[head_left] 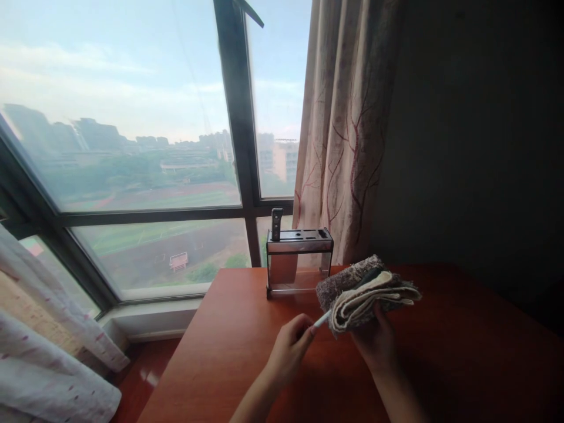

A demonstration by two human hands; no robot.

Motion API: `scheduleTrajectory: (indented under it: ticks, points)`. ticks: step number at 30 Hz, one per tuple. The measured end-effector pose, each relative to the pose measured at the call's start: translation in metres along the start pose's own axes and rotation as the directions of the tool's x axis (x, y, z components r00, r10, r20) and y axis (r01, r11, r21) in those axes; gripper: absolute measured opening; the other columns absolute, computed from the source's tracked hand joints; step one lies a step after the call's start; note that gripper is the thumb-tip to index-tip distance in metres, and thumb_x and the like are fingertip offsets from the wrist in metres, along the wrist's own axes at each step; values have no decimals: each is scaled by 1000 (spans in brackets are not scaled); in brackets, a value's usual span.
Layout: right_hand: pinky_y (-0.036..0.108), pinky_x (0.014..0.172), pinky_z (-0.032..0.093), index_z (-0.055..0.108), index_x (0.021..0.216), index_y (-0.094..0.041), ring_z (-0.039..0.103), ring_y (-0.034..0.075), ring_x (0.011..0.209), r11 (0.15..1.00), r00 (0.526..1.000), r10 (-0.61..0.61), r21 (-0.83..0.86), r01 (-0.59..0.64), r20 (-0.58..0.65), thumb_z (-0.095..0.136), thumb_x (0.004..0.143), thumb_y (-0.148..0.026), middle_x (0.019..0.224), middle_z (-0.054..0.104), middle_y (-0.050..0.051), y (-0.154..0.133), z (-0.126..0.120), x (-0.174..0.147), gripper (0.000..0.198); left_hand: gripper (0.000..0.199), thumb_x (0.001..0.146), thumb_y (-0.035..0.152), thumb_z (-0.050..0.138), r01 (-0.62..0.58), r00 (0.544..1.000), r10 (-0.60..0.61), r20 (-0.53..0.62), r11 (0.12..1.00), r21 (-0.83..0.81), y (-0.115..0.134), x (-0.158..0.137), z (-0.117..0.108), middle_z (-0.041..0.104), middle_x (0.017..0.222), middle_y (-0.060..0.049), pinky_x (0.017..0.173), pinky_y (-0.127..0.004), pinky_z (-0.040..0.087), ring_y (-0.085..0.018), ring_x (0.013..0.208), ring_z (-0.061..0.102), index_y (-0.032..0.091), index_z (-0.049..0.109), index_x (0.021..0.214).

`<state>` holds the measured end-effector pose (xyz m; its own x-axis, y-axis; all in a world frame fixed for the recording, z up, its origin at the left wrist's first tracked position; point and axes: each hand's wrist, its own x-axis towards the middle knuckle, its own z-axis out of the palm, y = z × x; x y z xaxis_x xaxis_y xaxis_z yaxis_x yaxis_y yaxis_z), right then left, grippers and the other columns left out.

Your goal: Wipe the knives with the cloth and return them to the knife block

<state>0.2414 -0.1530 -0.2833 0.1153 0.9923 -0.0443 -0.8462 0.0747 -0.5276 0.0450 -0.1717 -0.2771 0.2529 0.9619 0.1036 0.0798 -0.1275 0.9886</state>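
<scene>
My left hand [291, 341] is closed, pinching a slim white stick-like piece [322, 319] whose far end goes behind or into a folded mat; what it belongs to is hidden. The folded mat [374, 302] has grey-brown shaggy pile outside and a beige backing in layers, with a dark strip [369, 278] showing between the folds. From below and the right, my right hand [374, 338] grips this mat, most of its fingers hidden beneath. Both hands hold it above the table, in front of a clear-sided knife block [299, 235].
A single black knife handle [277, 224] stands up from the block's left end. The reddish-brown wooden table [211, 352] ends on the left near a window sill [158, 320]. Curtains [343, 129] hang behind the block and at the lower left. The right side is dark.
</scene>
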Motion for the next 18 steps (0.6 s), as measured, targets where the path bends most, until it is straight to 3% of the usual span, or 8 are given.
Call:
scheduleTrajectory:
  ticks: [7,11,15,18]
  points:
    - [51,95,48,69,101,-31,66,26,101,998,999,-31,-55,33,30,71,75,-47,104,74,2,2,-8,1,31,41,75,56,64,176,984,-173,41,909,-379,21,-1,-6,35,51,8,42,-21,9,-5,43,19,16,60,75]
    - [51,89,52,70,97,-31,67,27,97,995,997,-4,-103,11,71,78,67,-43,102,74,3,11,-8,-4,34,45,73,59,65,228,973,-194,129,905,-359,18,-1,-4,35,49,8,40,-21,9,-4,41,20,15,58,72]
    - [44,78,57,70,94,-29,69,25,88,985,997,-4,-174,18,78,83,62,-34,95,74,2,18,-3,-9,35,50,70,65,64,295,933,-212,289,913,-282,7,-1,1,33,47,9,41,-23,11,-5,40,22,16,55,67]
    - [38,80,57,66,102,-29,68,22,92,969,999,-46,-242,50,23,81,65,-33,99,73,0,23,3,-8,40,51,72,66,59,292,931,-219,292,927,-237,1,0,3,32,46,9,43,-24,13,-6,41,22,16,54,64]
